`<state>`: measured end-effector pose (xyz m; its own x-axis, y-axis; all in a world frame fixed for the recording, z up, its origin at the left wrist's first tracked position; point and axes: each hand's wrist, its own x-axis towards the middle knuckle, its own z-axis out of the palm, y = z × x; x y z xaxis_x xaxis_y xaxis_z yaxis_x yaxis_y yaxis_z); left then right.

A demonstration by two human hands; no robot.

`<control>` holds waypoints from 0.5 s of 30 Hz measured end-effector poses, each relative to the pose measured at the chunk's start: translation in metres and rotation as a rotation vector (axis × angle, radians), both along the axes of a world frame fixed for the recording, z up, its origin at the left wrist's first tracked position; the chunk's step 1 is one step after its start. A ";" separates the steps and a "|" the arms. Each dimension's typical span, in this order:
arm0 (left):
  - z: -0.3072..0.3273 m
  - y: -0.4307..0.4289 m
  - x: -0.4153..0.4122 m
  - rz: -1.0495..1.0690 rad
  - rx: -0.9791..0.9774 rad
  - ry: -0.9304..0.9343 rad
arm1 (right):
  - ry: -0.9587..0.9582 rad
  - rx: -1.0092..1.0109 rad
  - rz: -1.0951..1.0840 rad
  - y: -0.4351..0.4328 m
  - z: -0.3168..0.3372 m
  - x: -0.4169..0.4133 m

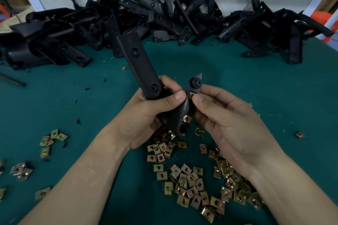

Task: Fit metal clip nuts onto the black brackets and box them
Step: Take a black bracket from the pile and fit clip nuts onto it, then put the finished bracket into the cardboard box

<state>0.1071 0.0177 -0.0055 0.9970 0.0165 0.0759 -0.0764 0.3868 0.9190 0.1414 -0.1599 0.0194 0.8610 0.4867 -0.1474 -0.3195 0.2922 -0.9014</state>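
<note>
a: where do we log the held bracket (140, 65)?
b: mid scene, lifted off the green table (237, 78), between both hands. we see its long flat arm with the long axis running from the grip up to the far left, free end pointing at the bracket pile (164, 14). the shorter leg bends down from the grip, tip pointing near, just over the loose clip nuts (192, 184).
a: left hand?
b: left hand (151, 113) is wrapped round the bend of the bracket, thumb laid across the front, fingers curled behind. forearm comes in from the near left on a diagonal.
a: right hand?
b: right hand (228, 120) has its palm turned left, thumb and forefinger pinching a clip nut (191, 95) against the edge of the short leg, just below a round boss. the other fingers curl loosely. forearm comes in from the near right.
a: is that nut fully seated?
b: we cannot tell, the fingertips cover most of it. a fitted clip nut (186, 118) sits lower on the same leg.
a: rest, quick?
b: loose nuts lie scattered near middle and near right, partly under the wrists. we mark a smaller group (53, 139) at near left and a lone nut (299, 134) out right. the pile runs along the far edge against a grey wall.
</note>
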 end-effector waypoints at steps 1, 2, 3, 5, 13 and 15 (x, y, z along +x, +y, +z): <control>0.000 0.000 0.000 0.000 -0.014 0.004 | 0.001 -0.002 0.001 0.000 -0.001 0.001; 0.000 -0.001 0.001 -0.002 -0.027 0.004 | 0.009 -0.010 0.010 -0.001 -0.001 0.002; -0.001 -0.001 0.001 -0.003 -0.041 -0.001 | 0.026 -0.022 0.020 -0.002 -0.001 0.003; 0.000 -0.002 0.002 0.006 -0.064 -0.016 | 0.062 -0.051 0.034 -0.005 0.000 0.005; 0.017 -0.023 -0.006 0.190 -0.113 0.061 | 0.066 -0.017 0.040 -0.007 0.020 -0.003; 0.025 -0.029 -0.010 0.318 -0.164 0.077 | 0.057 -0.039 0.002 -0.013 0.032 -0.004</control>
<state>0.0973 -0.0111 0.0195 0.9426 0.3326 -0.0290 -0.1492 0.4974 0.8546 0.1378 -0.1730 0.0510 0.8497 0.4815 -0.2150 -0.3711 0.2563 -0.8925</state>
